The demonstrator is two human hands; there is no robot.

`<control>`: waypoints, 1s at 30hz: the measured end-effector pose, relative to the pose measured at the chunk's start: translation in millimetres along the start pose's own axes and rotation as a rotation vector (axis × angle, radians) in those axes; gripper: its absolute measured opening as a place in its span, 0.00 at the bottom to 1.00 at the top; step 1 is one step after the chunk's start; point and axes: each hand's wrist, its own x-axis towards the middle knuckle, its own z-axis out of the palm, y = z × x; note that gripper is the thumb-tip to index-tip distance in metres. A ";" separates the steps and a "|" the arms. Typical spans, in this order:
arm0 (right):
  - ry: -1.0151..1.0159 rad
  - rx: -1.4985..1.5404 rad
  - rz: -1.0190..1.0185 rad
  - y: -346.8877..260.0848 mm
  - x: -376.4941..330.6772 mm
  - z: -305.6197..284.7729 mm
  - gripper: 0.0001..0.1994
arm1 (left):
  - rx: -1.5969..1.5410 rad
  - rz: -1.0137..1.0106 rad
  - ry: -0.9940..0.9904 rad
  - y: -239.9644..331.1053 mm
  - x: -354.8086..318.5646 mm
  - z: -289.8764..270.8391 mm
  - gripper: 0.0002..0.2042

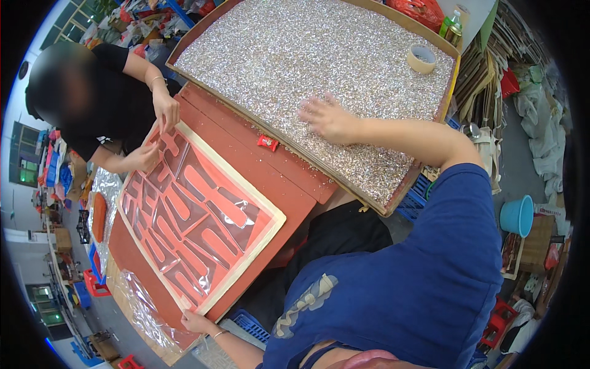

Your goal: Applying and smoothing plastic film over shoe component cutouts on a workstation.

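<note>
My right hand (334, 122) lies with fingers spread on shiny silvery bits (276, 55) that fill a wide shallow tray (246, 117); its fingers are slightly blurred. My left hand (195, 321) pinches the near corner of a flat panel (270, 224) with a cream border. On the panel is a red-orange sheet with dark, elongated cut-out shapes, covered by glossy clear film. The panel rests on a red-brown board (246, 166). Across from me, a co-worker's two hands (165, 112) work at the panel's far corner.
A roll of tape (421, 59) sits on the bits at the tray's right. A small red packet (268, 142) lies beside the tray's near edge. Clear plastic film (138, 307) lies left of the panel. A blue basin (516, 216) and stacked cardboard (482, 80) stand to the right.
</note>
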 end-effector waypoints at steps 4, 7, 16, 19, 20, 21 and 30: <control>-0.096 -0.190 0.461 85.3 -13.6 -37.0 0.27 | 0.040 -0.007 0.003 -4.1 2.8 5.4 0.17; 0.052 -0.150 0.898 159.8 -40.0 -41.9 0.31 | 0.029 -0.015 0.019 5.3 -2.0 6.4 0.16; 0.097 0.101 0.272 29.1 44.0 -5.4 0.30 | 0.028 -0.040 0.051 33.6 -13.3 0.5 0.17; 0.146 0.106 0.122 -6.9 89.6 6.3 0.27 | 0.042 -0.038 0.047 37.6 -16.1 2.0 0.17; 0.148 0.109 0.123 -11.9 104.0 8.3 0.27 | 0.044 -0.021 0.056 35.9 -15.5 3.2 0.16; 0.189 0.071 0.051 -15.6 118.6 9.7 0.26 | 0.045 -0.017 0.057 28.4 -12.5 3.5 0.16; 0.266 0.136 -0.231 -8.3 128.8 21.4 0.23 | 0.088 -0.012 0.090 20.6 -8.9 6.4 0.17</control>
